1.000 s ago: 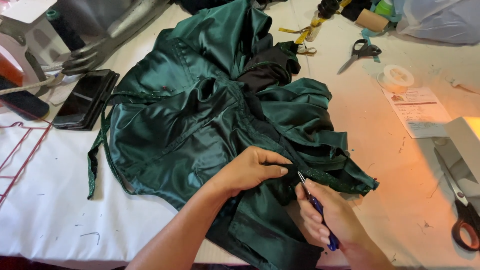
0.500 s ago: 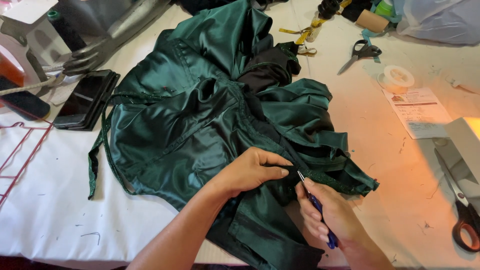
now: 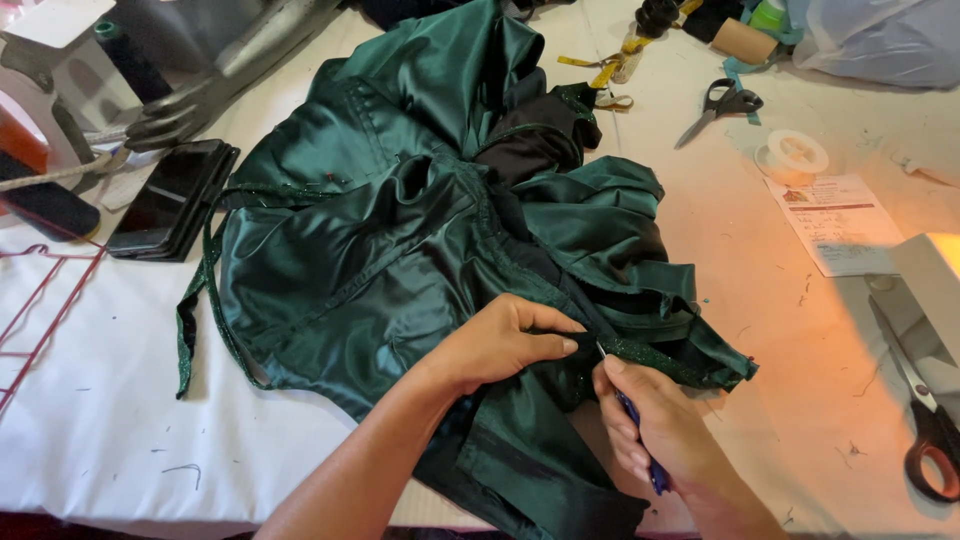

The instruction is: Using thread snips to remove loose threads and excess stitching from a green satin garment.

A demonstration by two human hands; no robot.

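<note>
A dark green satin garment [image 3: 400, 230] lies bunched on the white table [image 3: 100, 420], with black lining showing near its middle. My left hand [image 3: 500, 345] pinches a fold of the fabric at a glittery green seam. My right hand [image 3: 660, 440] grips a small blue-handled seam ripper [image 3: 630, 410], its metal tip touching the seam just right of my left fingers.
A black phone [image 3: 170, 200] lies left of the garment, next to a red wire rack [image 3: 40, 310]. Black-handled scissors [image 3: 720, 105], a clear tape roll [image 3: 792, 155] and a printed paper [image 3: 835, 225] lie to the right. Large scissors [image 3: 925, 420] rest at the right edge.
Both hands stay at the seam. My right hand with the seam ripper has shifted only slightly.
</note>
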